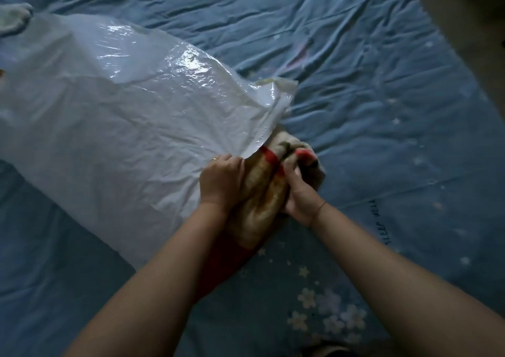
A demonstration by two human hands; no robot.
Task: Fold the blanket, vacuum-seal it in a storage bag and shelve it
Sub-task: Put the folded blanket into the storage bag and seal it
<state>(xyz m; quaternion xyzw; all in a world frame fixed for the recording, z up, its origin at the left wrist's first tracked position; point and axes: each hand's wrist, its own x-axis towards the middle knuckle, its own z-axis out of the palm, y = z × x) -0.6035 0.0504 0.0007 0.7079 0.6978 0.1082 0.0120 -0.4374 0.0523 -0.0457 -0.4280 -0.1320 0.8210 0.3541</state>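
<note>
A large, translucent white plastic storage bag (114, 116) is seen lying crumpled across a wrinkled blue bedsheet printed with pale flowers and stars (382, 110). The bag's open edge is lifted at its right end, with glare visible on the upper film.

A bunched beige blanket with red trim (262, 201) is located at that open edge, between the 2 hands. Its far end lies just under the raised lip of the bag; whether any of it is already inside cannot be told. The near end, dark red, rests on the sheet beneath the left forearm.

The left hand (221, 181) is closed over the blanket's left side, knuckles up, touching the bag's edge; a ring is noted on 1 finger. Whether plastic is also pinched cannot be told.

The right hand (299, 192) is clamped on the blanket's right side, fingers curled into the fabric. A thin band is noted at the wrist.

A pale fabric item (13, 17) is partly visible at the upper left edge, beside the bag; its identity is unclear.
</note>
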